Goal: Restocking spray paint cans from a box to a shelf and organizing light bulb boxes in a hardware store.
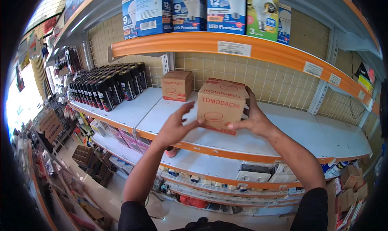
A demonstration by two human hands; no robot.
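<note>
A cardboard box (220, 109) with red printing is on or just above the white metal shelf (272, 122), slightly tilted and blurred. My right hand (257, 118) grips its right side, the thumb on the lower front face and the fingers around the far edge. At the box's left side is my left hand (178, 123), fingers spread and the thumb tip at the lower left corner. Whether that thumb presses on the cardboard is hard to tell. Behind and to the left stands a smaller cardboard box (176, 86) with similar printing.
Rows of black spray cans (112, 82) stand on the left shelf section. Overhead, an orange-edged shelf (182, 43) carries light bulb boxes (225, 11). Lower shelves hold purple boxes (128, 138) and packaged electrical fittings (254, 172). Cartons (348, 197) are stacked at lower right.
</note>
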